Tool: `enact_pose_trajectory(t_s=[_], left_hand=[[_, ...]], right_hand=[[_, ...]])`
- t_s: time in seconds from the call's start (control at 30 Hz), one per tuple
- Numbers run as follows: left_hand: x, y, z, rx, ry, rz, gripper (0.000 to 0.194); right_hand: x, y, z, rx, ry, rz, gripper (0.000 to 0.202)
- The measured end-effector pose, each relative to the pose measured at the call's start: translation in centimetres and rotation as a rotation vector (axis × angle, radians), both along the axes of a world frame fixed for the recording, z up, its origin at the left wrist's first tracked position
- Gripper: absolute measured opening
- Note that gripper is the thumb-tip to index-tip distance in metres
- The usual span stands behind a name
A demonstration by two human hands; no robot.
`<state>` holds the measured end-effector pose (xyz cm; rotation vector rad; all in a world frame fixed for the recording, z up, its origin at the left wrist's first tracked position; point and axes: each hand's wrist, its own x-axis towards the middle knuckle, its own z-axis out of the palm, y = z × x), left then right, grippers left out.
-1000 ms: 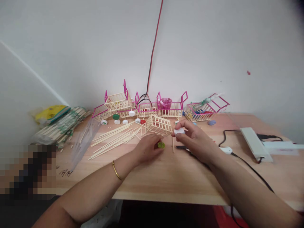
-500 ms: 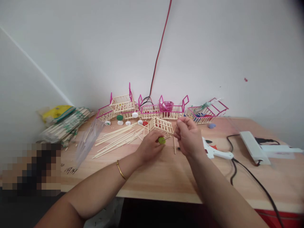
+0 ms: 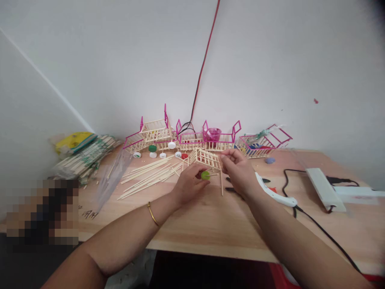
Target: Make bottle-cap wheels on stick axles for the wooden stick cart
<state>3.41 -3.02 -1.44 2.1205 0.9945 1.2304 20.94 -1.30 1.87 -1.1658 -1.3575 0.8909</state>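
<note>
My left hand is closed with thumb and fingers about a green bottle cap, from which a short thin stick points right. Just above it is a small frame of pale wooden sticks, built like a cage or cart. My right hand makes a pinch at the right end of this frame; whatever lies between its fingertips is too small to make out. A single stick lies on the table below the frame. Loose wooden sticks spread out left of my left hand.
Several stick carts with pink edges line the wall, some on bottle-cap wheels. A pink cup stands among them. A white glue gun, its cord and a power strip lie right. Bagged sticks lie left.
My right hand's fingertips have come slightly left and down to the frame's right end. The green cap has turned a little, and more of its stick shows.
</note>
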Motion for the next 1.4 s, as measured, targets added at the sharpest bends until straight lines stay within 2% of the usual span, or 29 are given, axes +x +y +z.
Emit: enact_pose_trajectory(t_s=[0.07,0.2,0.43,0.57,0.7,0.9,1.03,1.2,1.4], left_hand=[[0.0,0.0,0.1,0.012,-0.032,-0.012,0.03],[0.0,-0.1,0.2,0.018,-0.04,-0.007,0.029],[0.1,-0.2,0.4,0.059,-0.058,0.002,0.024],[0.0,-0.4,0.4,0.07,-0.072,-0.008,0.023],[0.0,-0.4,0.5,0.053,-0.07,-0.012,0.02],[0.0,-0.3,0.7,-0.02,-0.047,0.004,0.022],[0.0,-0.2,0.5,-0.101,-0.095,-0.022,0.028],[0.2,-0.3,-0.3,-0.249,-0.25,-0.14,0.033],[0.4,0.0,-1.1,-0.368,-0.407,-0.193,0.03]], right_hand=[[0.5,-0.4,-0.3,-0.008,-0.117,0.013,0.022],[1.2,-1.8,0.0,0.036,-0.425,0.17,0.018],[0.2,-4.4,2.9,0.082,-0.642,0.182,0.017],[-1.4,-5.1,2.7,0.122,-0.637,0.146,0.019],[-2.3,-4.9,0.9,0.188,-0.578,0.067,0.011],[-2.0,-3.9,-1.0,0.248,-0.529,0.063,0.01],[-1.4,-3.5,-1.4,0.23,-0.502,0.042,0.012],[-0.8,-3.6,-1.4,0.159,-0.448,0.009,0.014],[-0.7,-3.7,-1.5,0.14,-0.442,0.002,0.016]])
